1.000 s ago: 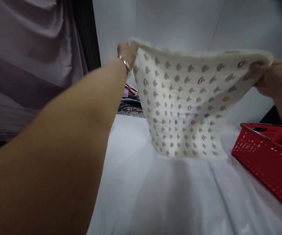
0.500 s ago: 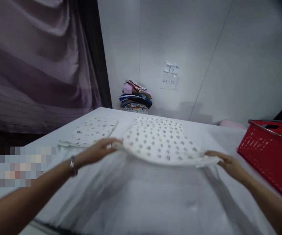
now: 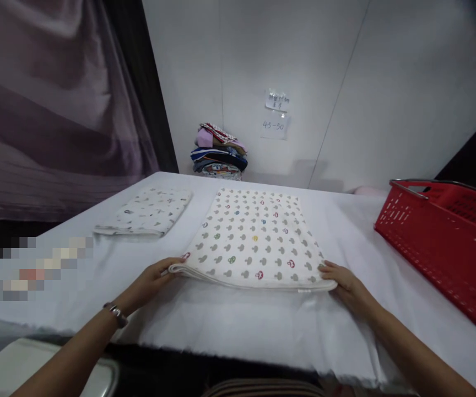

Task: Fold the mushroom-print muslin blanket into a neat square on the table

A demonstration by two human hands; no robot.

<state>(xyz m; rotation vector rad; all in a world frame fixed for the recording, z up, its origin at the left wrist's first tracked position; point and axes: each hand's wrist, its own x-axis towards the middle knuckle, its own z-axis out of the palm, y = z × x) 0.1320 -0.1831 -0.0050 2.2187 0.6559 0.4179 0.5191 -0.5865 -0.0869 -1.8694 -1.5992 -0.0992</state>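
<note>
A white cloth with small mushroom prints (image 3: 254, 237) lies flat, folded in layers, on the white-covered table (image 3: 263, 325). My left hand (image 3: 151, 281) pinches its near left corner, a watch on that wrist. My right hand (image 3: 345, 284) grips the near right corner, fingers curled on the edge. A second, smaller folded patterned cloth (image 3: 147, 212) lies on the table to the left, apart from both hands.
A red plastic basket (image 3: 440, 242) stands at the table's right edge. A stack of folded colourful clothes (image 3: 219, 151) sits at the far end against the white wall, below a paper note (image 3: 277, 113). A purple curtain (image 3: 52, 105) hangs at left.
The patterned cloth was held up in the air by both hands, then swung down and laid flat on the table. Both hands now rest at its near corners.
</note>
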